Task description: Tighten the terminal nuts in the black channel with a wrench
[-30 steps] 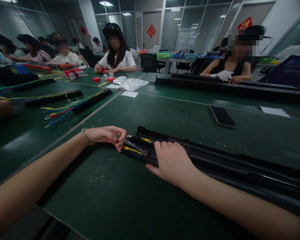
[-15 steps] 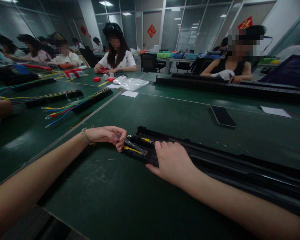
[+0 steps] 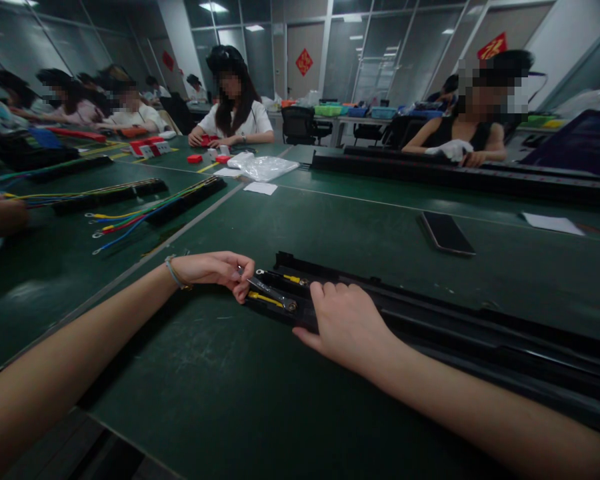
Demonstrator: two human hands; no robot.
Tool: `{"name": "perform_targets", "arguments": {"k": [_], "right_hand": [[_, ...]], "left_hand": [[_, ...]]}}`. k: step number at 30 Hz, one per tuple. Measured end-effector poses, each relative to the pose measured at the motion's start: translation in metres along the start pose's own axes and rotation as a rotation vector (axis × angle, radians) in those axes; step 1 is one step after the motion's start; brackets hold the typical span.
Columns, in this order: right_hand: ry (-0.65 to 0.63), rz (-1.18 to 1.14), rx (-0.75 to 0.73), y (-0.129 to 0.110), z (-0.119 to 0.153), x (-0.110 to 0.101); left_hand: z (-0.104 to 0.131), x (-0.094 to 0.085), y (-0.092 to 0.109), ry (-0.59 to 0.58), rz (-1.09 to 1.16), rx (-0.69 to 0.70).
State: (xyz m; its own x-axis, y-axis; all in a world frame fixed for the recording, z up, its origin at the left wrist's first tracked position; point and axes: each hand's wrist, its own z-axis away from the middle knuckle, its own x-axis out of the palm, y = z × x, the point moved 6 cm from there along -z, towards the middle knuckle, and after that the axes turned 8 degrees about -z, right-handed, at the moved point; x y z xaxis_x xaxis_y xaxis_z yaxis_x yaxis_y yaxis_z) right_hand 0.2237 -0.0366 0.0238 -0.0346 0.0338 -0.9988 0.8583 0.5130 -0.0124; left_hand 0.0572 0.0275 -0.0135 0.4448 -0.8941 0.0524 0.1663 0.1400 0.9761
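A long black channel (image 3: 430, 313) lies across the green table from the middle to the right edge. My left hand (image 3: 225, 272) is closed on one end of a metal wrench (image 3: 269, 291), whose other end sits over a bolt inside the channel. Beside the wrench run a yellow lead (image 3: 266, 299) and a second yellow-and-black lead (image 3: 291, 279) with a ring terminal. My right hand (image 3: 347, 321) grips the channel just right of the bolt, fingers over its top and thumb along the near side.
A phone (image 3: 448, 233) lies beyond the channel. Wired black strips (image 3: 185, 200) rest at the left, with a plastic bag (image 3: 267, 168) farther back. Across the table a person (image 3: 235, 100) handles red parts; another person (image 3: 473, 127) touches a long black rail (image 3: 430, 167).
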Motion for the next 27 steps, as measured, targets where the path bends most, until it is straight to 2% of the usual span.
{"name": "perform_targets", "arguments": {"k": [27], "right_hand": [[0.023, 0.000, -0.006, 0.0004, -0.0004, 0.0009]], "left_hand": [[-0.0004, 0.0003, -0.0011, 0.012, 0.028, -0.019]]}}
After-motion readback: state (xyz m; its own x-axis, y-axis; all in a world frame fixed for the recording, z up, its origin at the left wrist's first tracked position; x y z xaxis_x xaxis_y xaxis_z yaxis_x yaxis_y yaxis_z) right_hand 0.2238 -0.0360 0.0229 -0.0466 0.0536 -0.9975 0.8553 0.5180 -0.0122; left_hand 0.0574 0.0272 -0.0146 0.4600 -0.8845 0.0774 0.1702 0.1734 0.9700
